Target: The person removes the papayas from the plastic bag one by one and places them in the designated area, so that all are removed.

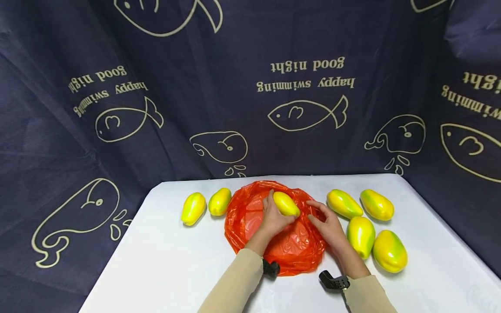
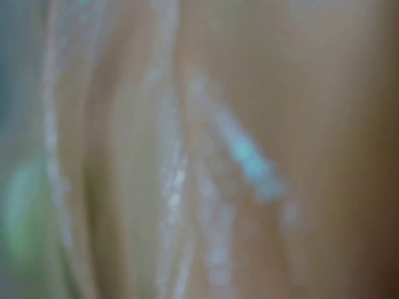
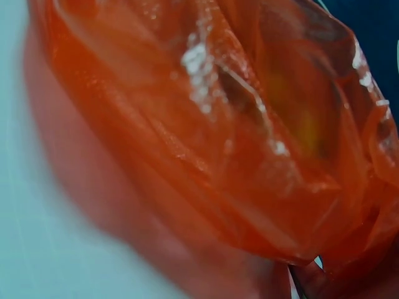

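My left hand (image 1: pixel 275 217) grips a yellow papaya (image 1: pixel 286 204) between thumb and fingers, over the mouth of a red plastic bag (image 1: pixel 254 217). The bag lies spread on the white table with its crumpled rim in a ring. On its right side, my right hand (image 1: pixel 330 224) holds the rim, thumb and forefinger curled at the plastic. In the right wrist view the red bag (image 3: pixel 187 156) fills most of the picture, with a yellow patch faintly showing through it. The left wrist view is a close blur, with a greenish patch at its left edge.
Two papayas, one farther left (image 1: pixel 193 209) and one nearer (image 1: pixel 220 201), lie left of the bag. Several more, among them a front one (image 1: pixel 390 251) and a back one (image 1: pixel 377 204), lie right of it. A dark fish-print curtain (image 1: pixel 235 100) stands behind the white table (image 1: pixel 156 269).
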{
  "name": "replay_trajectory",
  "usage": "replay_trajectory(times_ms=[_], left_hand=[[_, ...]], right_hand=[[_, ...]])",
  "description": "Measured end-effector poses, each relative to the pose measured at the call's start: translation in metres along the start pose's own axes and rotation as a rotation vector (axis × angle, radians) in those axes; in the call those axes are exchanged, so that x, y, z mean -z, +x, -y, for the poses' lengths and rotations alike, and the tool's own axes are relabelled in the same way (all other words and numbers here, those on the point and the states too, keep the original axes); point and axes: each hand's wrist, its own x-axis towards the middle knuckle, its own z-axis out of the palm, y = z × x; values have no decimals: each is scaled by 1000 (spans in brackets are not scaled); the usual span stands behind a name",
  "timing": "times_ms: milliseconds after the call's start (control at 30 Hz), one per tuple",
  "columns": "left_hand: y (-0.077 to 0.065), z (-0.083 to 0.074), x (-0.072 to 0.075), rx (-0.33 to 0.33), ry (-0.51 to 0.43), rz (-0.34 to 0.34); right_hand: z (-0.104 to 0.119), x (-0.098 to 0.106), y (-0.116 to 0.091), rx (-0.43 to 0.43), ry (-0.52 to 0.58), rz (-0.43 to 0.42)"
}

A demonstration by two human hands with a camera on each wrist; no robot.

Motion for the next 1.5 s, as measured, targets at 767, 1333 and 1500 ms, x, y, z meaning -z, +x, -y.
replay_trajectory(times_ms=[767, 1333, 1500], left_hand=[[-13, -5, 41, -66, -93, 54], [-33, -3, 89, -134, -71, 52], [-40, -2, 104, -129, -84, 47]], right_hand=[[2, -1, 1, 40, -16, -3], [1, -1, -1, 52, -11, 6], [3, -1, -2, 47, -3, 12]])
